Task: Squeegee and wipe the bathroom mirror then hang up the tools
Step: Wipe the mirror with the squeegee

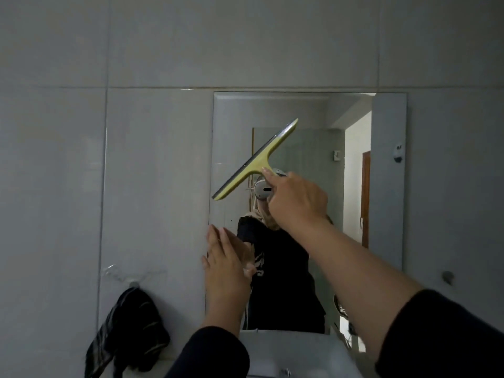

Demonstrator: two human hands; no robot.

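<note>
My black sleeves are filling the lower frame. My right hand is gripping the handle of the squeegee, forefinger laid along the stem. The tool is yellow-green, T-shaped, with a dark rubber blade; its head is tilting, upper end to the right, over the upper left part of the mirror. I cannot tell if the blade is touching glass. My left hand is lying flat and empty, fingers together, on the mirror's left edge. A dark cloth is hanging from a wall hook to the left.
</note>
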